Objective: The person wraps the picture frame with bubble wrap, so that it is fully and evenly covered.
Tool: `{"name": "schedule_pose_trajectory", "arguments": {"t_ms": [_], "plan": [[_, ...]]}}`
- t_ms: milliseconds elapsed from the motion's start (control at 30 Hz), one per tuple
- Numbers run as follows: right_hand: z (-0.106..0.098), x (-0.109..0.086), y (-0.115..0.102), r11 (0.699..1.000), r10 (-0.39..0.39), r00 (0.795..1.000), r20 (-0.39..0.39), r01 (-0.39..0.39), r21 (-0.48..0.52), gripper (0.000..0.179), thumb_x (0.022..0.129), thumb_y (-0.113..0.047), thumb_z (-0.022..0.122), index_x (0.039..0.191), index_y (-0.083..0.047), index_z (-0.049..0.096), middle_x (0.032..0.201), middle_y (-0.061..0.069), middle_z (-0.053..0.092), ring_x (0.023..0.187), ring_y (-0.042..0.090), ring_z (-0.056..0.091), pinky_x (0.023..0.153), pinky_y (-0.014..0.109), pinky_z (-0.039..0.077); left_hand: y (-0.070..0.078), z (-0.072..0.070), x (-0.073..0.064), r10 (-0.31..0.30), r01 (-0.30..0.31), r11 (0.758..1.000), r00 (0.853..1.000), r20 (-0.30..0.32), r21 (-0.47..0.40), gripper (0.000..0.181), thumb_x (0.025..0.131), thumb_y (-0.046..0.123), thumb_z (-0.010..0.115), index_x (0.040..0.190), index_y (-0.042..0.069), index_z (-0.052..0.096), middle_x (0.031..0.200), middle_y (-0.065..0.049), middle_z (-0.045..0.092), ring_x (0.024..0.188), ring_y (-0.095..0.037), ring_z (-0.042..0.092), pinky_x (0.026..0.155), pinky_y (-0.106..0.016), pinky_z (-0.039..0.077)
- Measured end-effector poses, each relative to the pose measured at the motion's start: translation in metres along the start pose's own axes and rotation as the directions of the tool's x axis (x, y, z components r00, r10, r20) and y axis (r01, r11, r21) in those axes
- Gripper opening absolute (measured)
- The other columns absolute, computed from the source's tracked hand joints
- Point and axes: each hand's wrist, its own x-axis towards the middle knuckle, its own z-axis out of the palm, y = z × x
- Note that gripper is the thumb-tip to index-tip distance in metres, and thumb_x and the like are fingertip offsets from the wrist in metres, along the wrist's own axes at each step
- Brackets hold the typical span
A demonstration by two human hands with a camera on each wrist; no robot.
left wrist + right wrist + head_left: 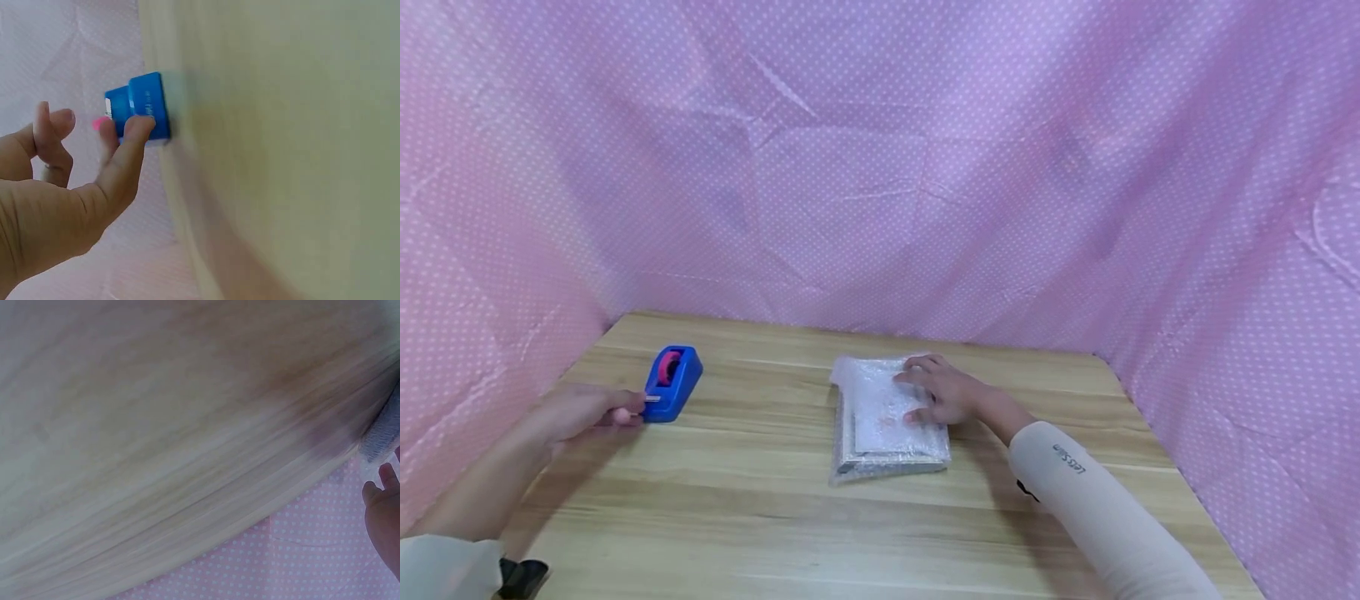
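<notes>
A blue tape dispenser (677,387) with a pink roll stands on the left of the wooden table. At its near, cutter end, my left hand (583,412) has thumb and finger around the front edge. In the left wrist view the thumb of the left hand (81,181) overlaps the side of the dispenser (149,103), while the other fingers curl apart from it. A flat rectangular package in bubble wrap (880,408) lies mid-table. My right hand (943,392) rests on its right side with fingers spread. The right wrist view catches only part of that hand (384,512) beside the package's edge (382,434).
The wood-grain table (737,517) carries both things. A pink polka-dot cloth (880,208) hangs behind the table and along both sides. Light sleeves (1097,500) cover the forearms, and a dark band shows at the left wrist.
</notes>
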Motion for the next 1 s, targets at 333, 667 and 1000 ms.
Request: {"name": "schedule_pose_trajectory", "arguments": {"t_ms": [333,667,1000], "plan": [[0.001,0.0,0.002,1.0,-0.005,1.0,-0.005,0.005,-0.006,0.074,0.095,-0.058,0.064,0.155,-0.02,0.045,0.16,0.014,0.034,0.149,0.038,0.025,0.117,0.061,0.028,-0.013,0.002,-0.003,-0.067,0.064,0.998,0.99,0.122,0.029,0.029,0.101,0.014,0.061,0.118,-0.006,0.073,0.066,0.006,0.059,0.064,-0.005,0.056,0.078,-0.035,0.061],[0.001,-0.001,0.002,1.0,0.005,1.0,-0.001,-0.005,-0.011,0.075,0.095,-0.059,0.063,0.156,-0.02,0.044,0.162,0.014,0.032,0.149,0.038,0.024,0.117,0.061,0.027,-0.013,0.008,0.013,-0.127,0.114,0.967,0.991,0.043,0.227,0.016,0.095,0.015,0.064,0.087,0.003,0.07,0.064,0.004,0.057,0.06,-0.01,0.055,0.059,-0.027,0.055],[0.002,-0.001,0.001,1.0,0.003,1.0,-0.001,-0.003,-0.018,0.075,0.095,-0.06,0.063,0.156,-0.021,0.044,0.161,0.013,0.032,0.149,0.037,0.025,0.117,0.061,0.029,-0.013,0.012,0.017,-0.099,0.069,0.901,0.994,0.05,0.429,0.03,0.092,0.014,0.064,0.064,0.012,0.053,0.057,0.004,0.045,0.053,-0.011,0.046,0.053,-0.026,0.05]]}}
